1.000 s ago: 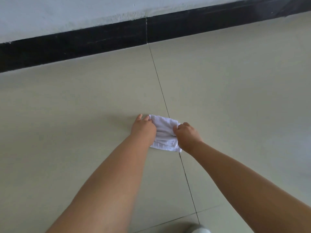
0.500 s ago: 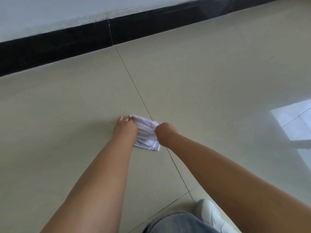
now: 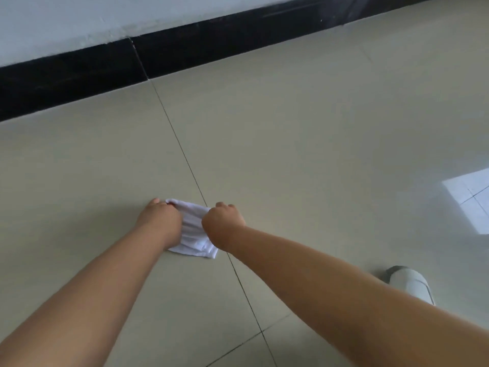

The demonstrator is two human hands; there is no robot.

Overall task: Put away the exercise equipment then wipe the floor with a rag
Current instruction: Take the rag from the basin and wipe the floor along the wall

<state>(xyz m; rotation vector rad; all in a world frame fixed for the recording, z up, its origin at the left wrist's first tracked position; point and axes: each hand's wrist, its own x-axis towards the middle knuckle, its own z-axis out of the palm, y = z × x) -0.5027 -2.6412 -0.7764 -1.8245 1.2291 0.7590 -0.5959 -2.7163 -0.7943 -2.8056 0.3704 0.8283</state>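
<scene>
- Rag (image 3: 194, 231): a white, folded and bunched cloth lying flat on the floor (image 3: 304, 154), just left of a dark grout line (image 3: 185, 160) that runs from the wall down toward the camera.
- Left hand (image 3: 160, 221) sits on the rag's left edge, knuckles up, fingers curled into the cloth; one fingertip pokes out onto the tile beyond it.
- Right hand (image 3: 223, 221) grips the rag's right edge in a fist, fingers tucked under and bunching the fabric, directly over the grout line.
- Both bare forearms reach in from the bottom corners and meet at the cloth.
- Floor is pale beige glossy tile, with a bright window reflection (image 3: 468, 200) at the far right.
- A white shoe (image 3: 410, 283) shows beside the right forearm, lower right.
- A black baseboard (image 3: 185, 49) borders the floor under a pale wall (image 3: 79, 22) at the top.
</scene>
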